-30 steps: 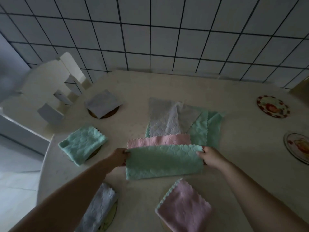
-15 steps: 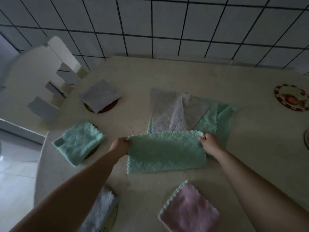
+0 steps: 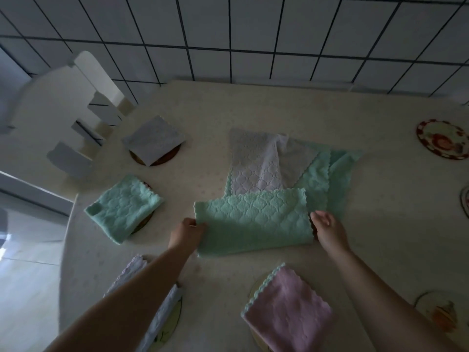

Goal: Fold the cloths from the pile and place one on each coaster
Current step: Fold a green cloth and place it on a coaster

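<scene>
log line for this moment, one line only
step: folding | item: mint green quilted cloth, half-folded on table | left hand: grips left edge | right hand: at right edge

Single head-worn wide-angle view, looking forward and steeply down from close above the table (image 3: pixel 380 199), facing the tiled wall (image 3: pixel 253 34) along its far edge, both forearms entering from the bottom edge; no second view.
</scene>
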